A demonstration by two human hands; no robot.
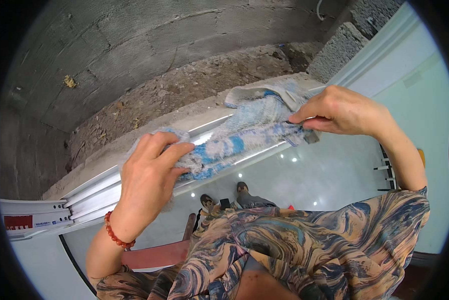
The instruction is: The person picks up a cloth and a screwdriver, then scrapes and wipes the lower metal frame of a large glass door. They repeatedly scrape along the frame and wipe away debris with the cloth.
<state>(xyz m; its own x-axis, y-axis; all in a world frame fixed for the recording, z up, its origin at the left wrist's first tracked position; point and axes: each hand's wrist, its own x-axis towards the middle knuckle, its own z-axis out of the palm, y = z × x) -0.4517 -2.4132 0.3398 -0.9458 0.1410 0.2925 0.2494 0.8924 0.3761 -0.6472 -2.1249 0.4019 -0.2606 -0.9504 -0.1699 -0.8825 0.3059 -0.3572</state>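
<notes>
A worn blue-and-white terry cloth (243,140) lies bunched along the metal window track (100,197), part of it spilling over the outer sill. Its near part is folded into a long strip. My left hand (149,168), with a red bead bracelet (115,230) at the wrist, grips the cloth's left end between thumb and fingers. At the other end, my right hand (333,112) pinches the cloth between thumb and forefinger. A small dark object shows at the right fingertips, too covered to make out.
Beyond the track run a rough concrete ledge (194,108), a strip of dirt and rubble (164,90), and a grey block wall (142,41). A white window frame (37,217) bearing a label stands left. Below are a glossy tiled floor (322,165) and a reddish chair (157,255).
</notes>
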